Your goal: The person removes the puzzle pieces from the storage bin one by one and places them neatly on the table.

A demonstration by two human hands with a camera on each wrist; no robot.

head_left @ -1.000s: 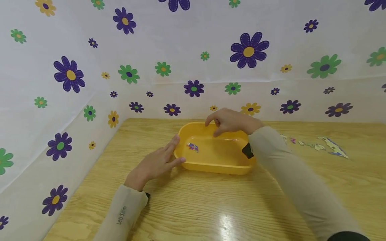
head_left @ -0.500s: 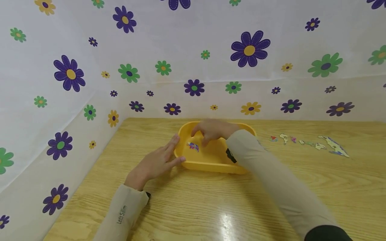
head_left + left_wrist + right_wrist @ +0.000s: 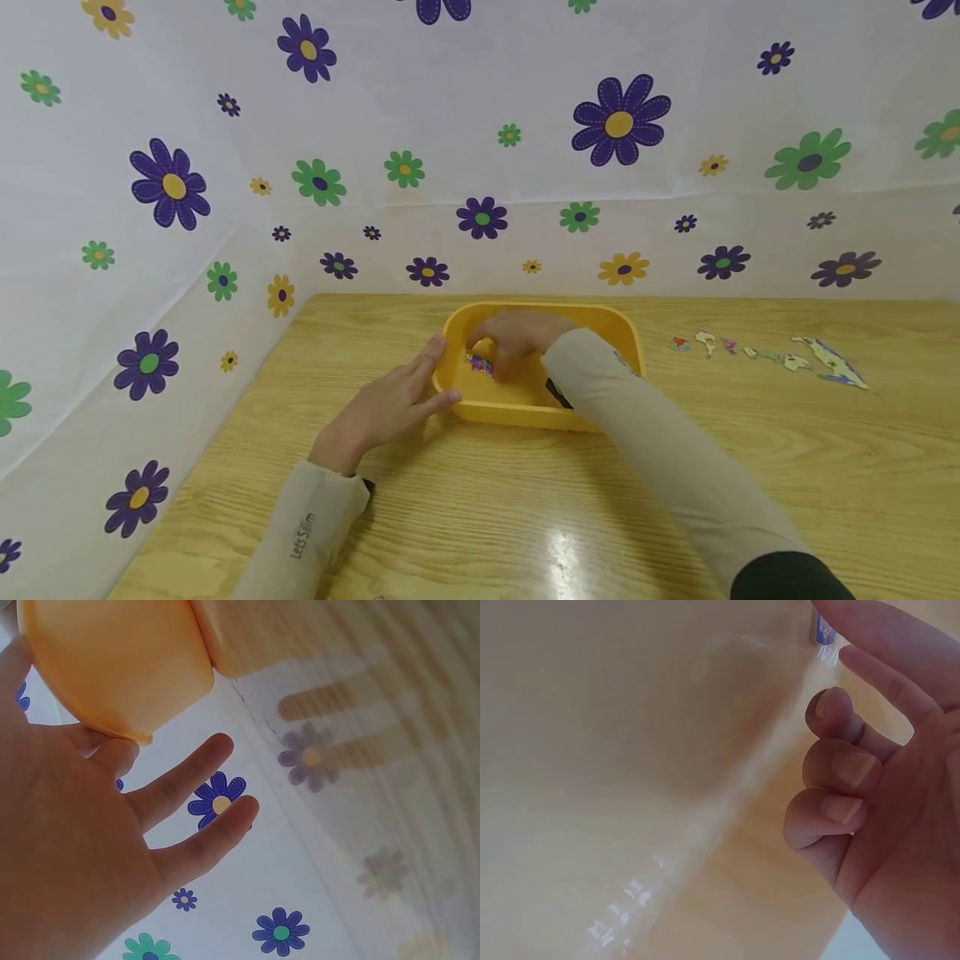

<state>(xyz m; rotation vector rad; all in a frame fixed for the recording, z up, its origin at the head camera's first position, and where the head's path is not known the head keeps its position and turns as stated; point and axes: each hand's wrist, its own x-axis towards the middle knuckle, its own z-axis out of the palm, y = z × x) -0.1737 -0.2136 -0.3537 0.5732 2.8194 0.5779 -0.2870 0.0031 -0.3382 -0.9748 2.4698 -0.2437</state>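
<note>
A yellow plastic tub stands on the wooden table. Inside it, toward the left end, lies a small flat cutout piece printed in purple, pink and blue. My left hand holds the tub's left end at the rim, thumb at the near corner; in the left wrist view its outer two fingers stick out straight. My right hand is down in the tub, thumb and index finger spread right at the piece. The right wrist view shows its other three fingers curled, with the piece's edge near the thumb and index fingertips.
Several small cutout pieces lie in a row on the table right of the tub, among them a red-and-blue one and a long pale one. A white flowered sheet hangs behind and along the left.
My right hand has moved left and down from the tub's far rim to the cutout piece inside. The left hand keeps its place on the tub.
</note>
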